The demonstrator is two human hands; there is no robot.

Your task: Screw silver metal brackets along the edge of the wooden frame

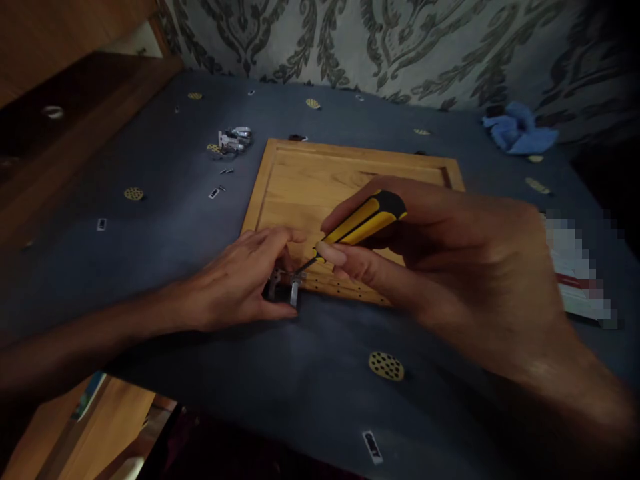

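From where I stand, the left hand (250,267) has thumb and fingers closed about a small silver metal hinge (295,292) at the near-left corner of a flat, framed honey-brown wooden panel (310,200) on the dark blue-grey worktop (310,353). The right hand (475,247) pinches a yellow-and-black-handled screwdriver (364,220). Its long axis slopes down and leftward from that grip, the tip meeting the hinge or just beside it; I can't tell which. The left hand is nearer the hinge, which lies left of the right hand.
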